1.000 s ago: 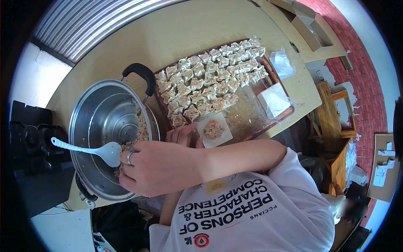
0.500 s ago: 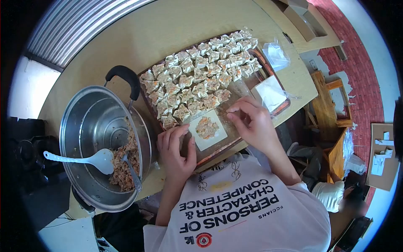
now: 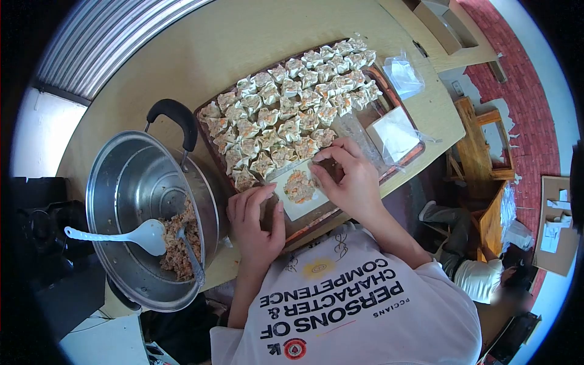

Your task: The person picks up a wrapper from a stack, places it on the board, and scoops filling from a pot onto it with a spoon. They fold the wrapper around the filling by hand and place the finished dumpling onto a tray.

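Observation:
A square siomai wrapper (image 3: pixel 293 211) lies flat near the tray's front edge, with a mound of meat filling (image 3: pixel 300 187) at its middle. My left hand (image 3: pixel 258 220) is at the wrapper's left edge, its thumb and fingers apart. At the far right corner, my right hand (image 3: pixel 351 182) has its thumb and index fingertips pinched together on the wrapper. Rows of open-topped siomai (image 3: pixel 289 129) fill much of the tray (image 3: pixel 292 236) beyond both hands. A stack of plain wrappers (image 3: pixel 392 134) sits at the tray's right end.
To the left stands a large metal pot (image 3: pixel 131 164) holding meat filling, a white ladle (image 3: pixel 146 237) and a metal spoon (image 3: pixel 191 255). A plastic bag (image 3: pixel 403 76) lies beyond the tray on the table (image 3: pixel 255 36). At the right, another person (image 3: pixel 477 280) is seated.
My right hand has moved left, from beside the wrapper onto its far right corner. My left hand stays at the left edge. The view has shifted slightly.

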{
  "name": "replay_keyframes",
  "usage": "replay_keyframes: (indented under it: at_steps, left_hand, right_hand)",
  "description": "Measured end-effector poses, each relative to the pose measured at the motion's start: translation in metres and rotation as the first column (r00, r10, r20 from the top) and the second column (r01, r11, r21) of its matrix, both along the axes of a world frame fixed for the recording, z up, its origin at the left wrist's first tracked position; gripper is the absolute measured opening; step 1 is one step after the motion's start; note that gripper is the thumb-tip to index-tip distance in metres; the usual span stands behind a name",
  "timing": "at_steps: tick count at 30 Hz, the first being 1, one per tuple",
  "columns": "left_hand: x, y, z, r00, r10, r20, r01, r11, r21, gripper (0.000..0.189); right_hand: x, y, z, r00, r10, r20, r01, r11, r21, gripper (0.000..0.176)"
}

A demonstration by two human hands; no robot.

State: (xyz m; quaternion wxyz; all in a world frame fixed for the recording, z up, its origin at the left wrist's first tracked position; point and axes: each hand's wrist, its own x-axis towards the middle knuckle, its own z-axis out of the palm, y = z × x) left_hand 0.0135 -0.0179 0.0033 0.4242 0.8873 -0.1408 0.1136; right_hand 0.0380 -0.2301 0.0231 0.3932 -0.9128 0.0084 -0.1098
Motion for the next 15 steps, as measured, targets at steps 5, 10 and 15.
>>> replay_keyframes:
  at_steps: [5,10,15]
  left_hand:
    - [-0.0005,0.0010,-0.0011,1.000,-0.004,0.005,0.004,1.000,0.008,0.037]
    - [-0.0003,0.0007,-0.0024,1.000,-0.006,0.015,0.006,1.000,0.009,0.037]
    - [0.0000,0.0012,-0.0024,1.000,-0.009,0.016,0.008,1.000,0.005,0.037]
  right_hand:
    - [-0.0007,0.0036,0.0013,0.999,-0.028,-0.022,0.028,1.000,-0.008,0.018]
    - [-0.0003,0.0057,0.0019,0.999,-0.038,-0.002,0.038,0.998,-0.040,0.020]
    - [-0.0005,0.0056,0.0024,1.000,-0.020,0.007,0.021,1.000,-0.010,0.020]
